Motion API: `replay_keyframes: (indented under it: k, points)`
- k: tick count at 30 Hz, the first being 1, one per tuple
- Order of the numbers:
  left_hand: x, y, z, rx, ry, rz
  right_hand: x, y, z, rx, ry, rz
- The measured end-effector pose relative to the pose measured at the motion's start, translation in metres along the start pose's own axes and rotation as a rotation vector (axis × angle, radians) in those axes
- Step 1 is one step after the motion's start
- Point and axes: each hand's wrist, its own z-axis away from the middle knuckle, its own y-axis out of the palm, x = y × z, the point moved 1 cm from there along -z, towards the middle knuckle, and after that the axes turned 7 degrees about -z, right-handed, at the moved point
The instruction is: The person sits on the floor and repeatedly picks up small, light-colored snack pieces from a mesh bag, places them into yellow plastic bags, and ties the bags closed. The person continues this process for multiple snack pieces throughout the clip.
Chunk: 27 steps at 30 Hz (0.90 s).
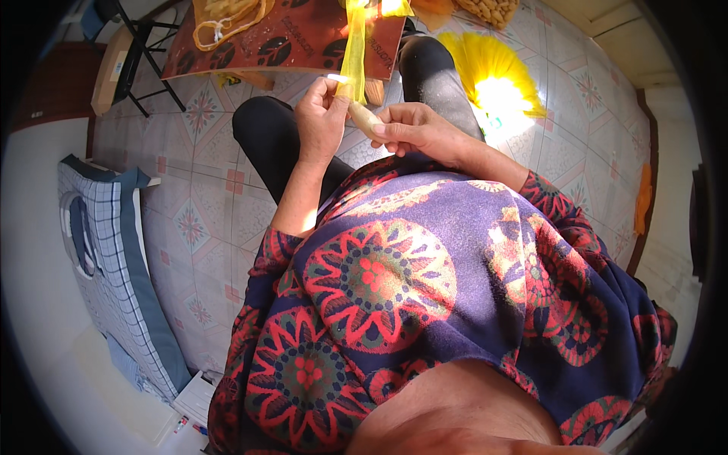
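My left hand (321,114) grips the near end of a narrow yellow mesh net sleeve (355,54) between thumb and fingers. The sleeve runs from there up over the edge of a red-brown board (250,48). In my right hand (421,129) is a pale oblong piece (365,119), held between thumb and fingers. Its upper end meets the net's edge beside my left thumb; whether it is inside the net I cannot tell. Both hands are close together above my lap.
Loose yellow netting (495,74) lies in a sunlit heap on the tiled floor (205,187) at right. Orange mesh bags of pale pieces (224,11) (490,10) are at the top. A folding chair (149,62) stands at left, with a checked cloth-covered item (102,227) below it.
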Motion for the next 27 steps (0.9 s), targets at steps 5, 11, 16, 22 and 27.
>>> replay_keyframes:
  k: [5,11,16,22,27]
  points:
    - [-0.009,-0.001,-0.001,-0.016,0.09,-0.144,0.004,0.0,0.0,-0.112,-0.052,-0.025]
    - [-0.006,0.002,-0.001,0.025,0.115,-0.145,0.009,0.001,0.0,-0.131,-0.177,-0.033]
    - [-0.01,0.003,0.001,0.062,0.025,0.06,0.021,0.003,-0.005,-0.172,-0.231,0.037]
    - [-0.02,0.009,0.002,0.107,0.001,0.073,0.03,-0.001,-0.021,-0.297,-0.241,0.176]
    - [-0.03,0.006,-0.002,0.139,-0.186,0.561,0.03,-0.004,-0.022,-0.336,-0.356,0.353]
